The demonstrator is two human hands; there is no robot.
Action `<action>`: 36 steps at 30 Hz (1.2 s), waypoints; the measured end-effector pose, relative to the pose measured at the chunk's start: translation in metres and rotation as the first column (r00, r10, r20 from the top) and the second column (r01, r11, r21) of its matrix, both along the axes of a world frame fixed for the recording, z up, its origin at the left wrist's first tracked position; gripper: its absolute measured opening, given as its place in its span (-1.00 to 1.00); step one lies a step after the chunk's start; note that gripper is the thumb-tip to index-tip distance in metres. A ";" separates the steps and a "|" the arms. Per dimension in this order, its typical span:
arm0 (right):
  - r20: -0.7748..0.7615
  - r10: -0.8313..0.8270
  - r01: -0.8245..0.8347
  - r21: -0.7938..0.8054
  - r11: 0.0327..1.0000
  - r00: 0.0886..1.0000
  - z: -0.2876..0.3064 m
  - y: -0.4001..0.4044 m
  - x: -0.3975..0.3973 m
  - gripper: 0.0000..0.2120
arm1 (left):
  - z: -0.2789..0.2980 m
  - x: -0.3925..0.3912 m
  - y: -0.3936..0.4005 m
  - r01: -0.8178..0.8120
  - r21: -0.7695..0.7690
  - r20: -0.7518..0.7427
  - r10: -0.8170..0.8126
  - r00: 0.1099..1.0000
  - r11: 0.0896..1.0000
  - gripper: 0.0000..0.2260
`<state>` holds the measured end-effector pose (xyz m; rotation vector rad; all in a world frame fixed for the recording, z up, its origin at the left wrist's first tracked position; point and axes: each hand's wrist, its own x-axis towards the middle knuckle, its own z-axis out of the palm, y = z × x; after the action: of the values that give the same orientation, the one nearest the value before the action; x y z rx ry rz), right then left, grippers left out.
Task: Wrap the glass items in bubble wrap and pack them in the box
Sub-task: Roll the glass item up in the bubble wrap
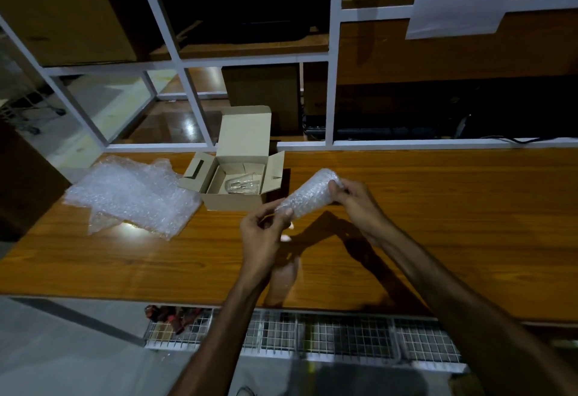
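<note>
A bundle of bubble wrap (309,194), rolled into a tube around something I cannot make out, is held above the wooden table (453,223). My left hand (266,233) pinches its near end. My right hand (353,200) grips its far end. To the left of the bundle stands an open cardboard box (233,200) with its lid up. A bare clear glass (242,184) lies on its side inside the box.
Loose sheets of bubble wrap (131,195) lie on the table left of the box. A white-framed shelf unit (331,61) with cartons rises behind the table. A wire mesh tray (312,336) hangs below the table's front edge.
</note>
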<state>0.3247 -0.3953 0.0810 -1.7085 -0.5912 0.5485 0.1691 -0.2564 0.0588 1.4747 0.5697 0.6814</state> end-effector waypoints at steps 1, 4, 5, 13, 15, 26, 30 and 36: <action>-0.012 -0.003 0.003 0.011 1.000 1.000 -0.001 0.001 -0.002 -0.66 | -0.002 0.001 0.000 -0.021 -0.007 -0.002 0.021 1.000 1.000 -0.74; -0.039 -0.014 0.015 0.036 0.999 0.999 -0.003 0.005 -0.008 -0.67 | -0.004 0.004 -0.001 -0.068 -0.051 -0.001 0.068 0.998 0.996 -0.81; -0.045 -0.017 0.019 0.043 0.999 0.999 -0.004 0.006 -0.009 -0.67 | -0.005 0.006 -0.001 -0.074 -0.077 0.007 0.075 0.997 0.994 -0.83; -0.127 -0.002 0.012 0.074 0.997 0.992 -0.003 0.011 -0.013 -0.65 | -0.002 0.014 0.009 0.019 -0.333 0.067 0.003 0.998 0.943 -0.84; -0.134 -0.002 0.012 0.070 0.997 0.991 -0.003 0.012 -0.014 -0.65 | -0.001 0.014 0.011 0.045 -0.382 0.094 -0.009 0.995 0.923 -0.75; -0.163 0.061 -0.043 0.110 0.993 0.985 -0.005 0.019 -0.021 -0.65 | -0.004 0.016 0.010 -0.265 -0.172 0.068 0.280 0.958 0.949 -0.97; -0.173 0.061 -0.041 0.120 0.992 0.983 -0.012 0.026 -0.026 -0.64 | -0.012 0.014 0.005 -0.323 -0.038 0.070 0.325 0.943 0.946 -0.87; -0.236 0.095 -0.070 0.110 0.991 0.967 -0.018 0.036 -0.036 -0.66 | -0.016 0.005 0.006 -0.277 0.144 0.009 0.279 0.960 0.950 -0.75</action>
<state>0.2883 -0.3590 0.0634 -1.5002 -0.5079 0.7609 0.1740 -0.2502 0.0431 1.5481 0.7593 0.9515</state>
